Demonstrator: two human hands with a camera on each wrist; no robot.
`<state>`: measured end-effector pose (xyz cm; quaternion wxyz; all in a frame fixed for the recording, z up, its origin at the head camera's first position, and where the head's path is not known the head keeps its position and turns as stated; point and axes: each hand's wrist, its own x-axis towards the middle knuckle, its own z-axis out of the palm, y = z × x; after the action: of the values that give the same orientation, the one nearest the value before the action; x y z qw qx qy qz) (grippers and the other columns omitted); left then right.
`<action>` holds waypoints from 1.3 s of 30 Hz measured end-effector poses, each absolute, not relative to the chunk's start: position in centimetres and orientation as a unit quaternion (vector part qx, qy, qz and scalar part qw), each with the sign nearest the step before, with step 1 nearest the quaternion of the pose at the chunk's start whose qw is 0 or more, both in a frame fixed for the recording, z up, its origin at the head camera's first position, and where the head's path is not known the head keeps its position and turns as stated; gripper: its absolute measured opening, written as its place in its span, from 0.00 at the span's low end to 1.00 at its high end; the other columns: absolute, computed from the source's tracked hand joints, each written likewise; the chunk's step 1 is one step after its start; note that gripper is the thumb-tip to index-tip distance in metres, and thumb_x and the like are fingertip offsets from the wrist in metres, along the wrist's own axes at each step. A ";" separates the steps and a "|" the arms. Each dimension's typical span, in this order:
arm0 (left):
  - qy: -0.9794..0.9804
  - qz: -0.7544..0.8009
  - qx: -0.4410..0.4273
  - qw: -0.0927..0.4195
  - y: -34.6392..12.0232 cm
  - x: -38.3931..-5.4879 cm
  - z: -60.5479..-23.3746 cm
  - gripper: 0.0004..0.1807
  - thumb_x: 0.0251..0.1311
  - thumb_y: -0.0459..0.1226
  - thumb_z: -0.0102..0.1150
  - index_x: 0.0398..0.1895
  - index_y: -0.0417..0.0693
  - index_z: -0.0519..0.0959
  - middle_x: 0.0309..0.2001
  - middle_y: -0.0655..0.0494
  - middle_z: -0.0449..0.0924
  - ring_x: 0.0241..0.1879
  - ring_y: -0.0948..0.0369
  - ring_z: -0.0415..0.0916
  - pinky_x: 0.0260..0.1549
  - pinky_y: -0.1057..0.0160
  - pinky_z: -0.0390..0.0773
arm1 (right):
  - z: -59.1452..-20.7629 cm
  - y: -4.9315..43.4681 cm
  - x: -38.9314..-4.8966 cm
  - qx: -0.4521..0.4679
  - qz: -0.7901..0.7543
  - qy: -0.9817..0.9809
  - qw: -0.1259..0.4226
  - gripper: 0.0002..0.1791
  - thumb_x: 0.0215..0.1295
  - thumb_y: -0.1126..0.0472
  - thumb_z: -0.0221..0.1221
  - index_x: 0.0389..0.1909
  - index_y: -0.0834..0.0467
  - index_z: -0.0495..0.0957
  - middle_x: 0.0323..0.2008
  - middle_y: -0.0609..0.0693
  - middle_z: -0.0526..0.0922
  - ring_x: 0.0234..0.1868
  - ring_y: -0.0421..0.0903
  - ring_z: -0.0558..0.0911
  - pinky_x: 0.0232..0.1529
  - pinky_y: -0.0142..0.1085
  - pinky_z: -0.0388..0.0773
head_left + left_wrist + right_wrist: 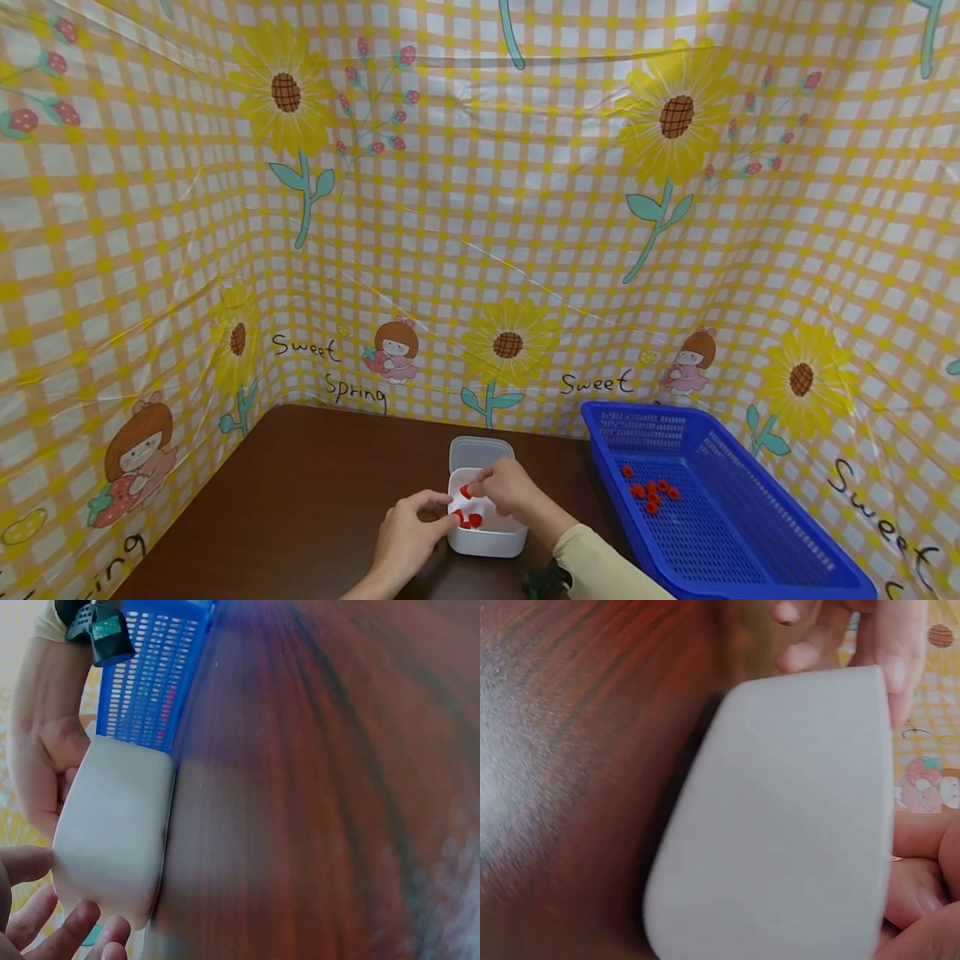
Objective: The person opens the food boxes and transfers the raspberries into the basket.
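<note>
White plastic box: beside our left hand, beneath our right hand; we should steady it.
Left fingers: loose, touching its wall.
Right fingers: pinching a red piece; grip lightly.

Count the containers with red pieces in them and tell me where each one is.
2: the white box on the table, where both hands are working, and the blue basket to its right.

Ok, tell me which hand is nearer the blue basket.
Right hand, over the white container, left of the blue basket; the left hand is farther, at the container's left side.
</note>
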<state>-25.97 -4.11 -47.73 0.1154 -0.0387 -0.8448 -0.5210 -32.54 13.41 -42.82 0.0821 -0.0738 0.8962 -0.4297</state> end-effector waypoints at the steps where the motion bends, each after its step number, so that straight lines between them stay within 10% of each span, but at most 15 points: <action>1: -0.845 -0.521 -0.038 0.114 -4.2 -26.0 -47.7 0.12 0.51 0.45 0.74 0.40 0.58 0.87 0.31 0.67 0.84 0.29 0.67 0.75 0.28 0.63 0.69 | -42.5 13.5 -32.6 -0.073 -0.433 0.894 0.084 0.04 0.61 0.65 0.67 0.33 0.63 0.88 0.23 0.50 0.78 0.13 0.38 0.55 0.14 0.28 0.58; 9: -0.847 -0.519 -0.034 0.111 -4.2 -26.2 -47.8 0.12 0.50 0.48 0.74 0.39 0.61 0.87 0.31 0.67 0.84 0.29 0.67 0.75 0.28 0.62 0.70 | -40.1 14.8 -33.0 -0.062 -0.472 0.874 0.095 0.06 0.63 0.66 0.65 0.37 0.65 0.87 0.25 0.50 0.79 0.11 0.36 0.52 0.14 0.28 0.54; 16: -0.845 -0.524 -0.021 0.102 -4.1 -26.3 -47.8 0.11 0.50 0.48 0.74 0.38 0.62 0.87 0.32 0.67 0.84 0.30 0.65 0.75 0.29 0.60 0.70 | -38.1 16.7 -33.6 -0.032 -0.470 0.878 0.078 0.07 0.64 0.65 0.65 0.39 0.63 0.87 0.11 0.42 0.57 0.11 0.38 0.51 0.14 0.30 0.52; 39: -0.846 -0.521 -0.027 0.111 -4.0 -26.1 -47.5 0.12 0.51 0.46 0.74 0.40 0.59 0.87 0.34 0.65 0.86 0.29 0.66 0.74 0.28 0.61 0.70 | -35.1 26.9 -35.7 -0.016 -0.479 0.877 0.036 0.16 0.69 0.64 0.60 0.52 0.71 0.81 0.10 0.40 0.55 0.13 0.36 0.49 0.16 0.30 0.52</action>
<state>-26.06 -4.00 -47.53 0.1112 -0.0269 -0.8458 -0.5211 -35.68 26.92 -35.12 0.0358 -0.0156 0.8767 -0.4794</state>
